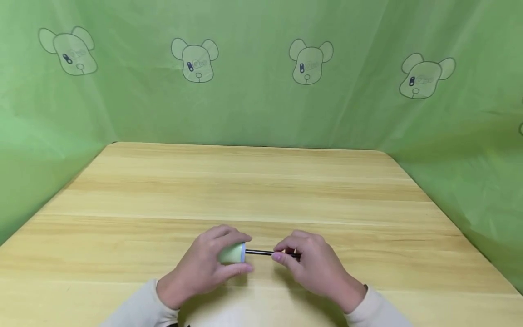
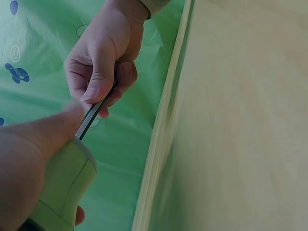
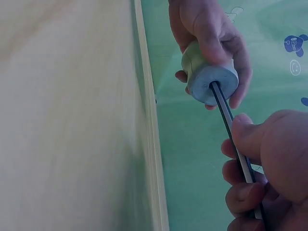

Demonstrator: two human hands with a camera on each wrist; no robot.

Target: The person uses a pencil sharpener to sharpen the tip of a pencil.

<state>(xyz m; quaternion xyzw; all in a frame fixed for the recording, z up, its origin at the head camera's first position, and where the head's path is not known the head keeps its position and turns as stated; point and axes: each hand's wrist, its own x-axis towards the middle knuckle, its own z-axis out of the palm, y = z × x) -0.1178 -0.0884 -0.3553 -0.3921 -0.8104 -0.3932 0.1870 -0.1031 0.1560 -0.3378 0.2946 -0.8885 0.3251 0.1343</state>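
A light green, rounded pencil sharpener (image 1: 231,254) lies in my left hand (image 1: 206,261), fingers on its far side and thumb on its near side. Its pale blue-grey end face (image 3: 202,89) points right and has a round hole. One end of a black pencil (image 1: 258,252) sits in that hole; how deep the tip reaches is hidden. My right hand (image 1: 316,263) pinches the pencil between thumb and fingers, a short way from the sharpener. In the right wrist view the pencil's rear part (image 3: 247,169) runs back beneath the curled fingers.
Both hands work low over the near middle of a light wooden table (image 1: 253,190). A green curtain (image 1: 253,104) printed with cartoon animal heads hangs behind the table and along both sides. The table's edge (image 3: 149,96) shows in the wrist views.
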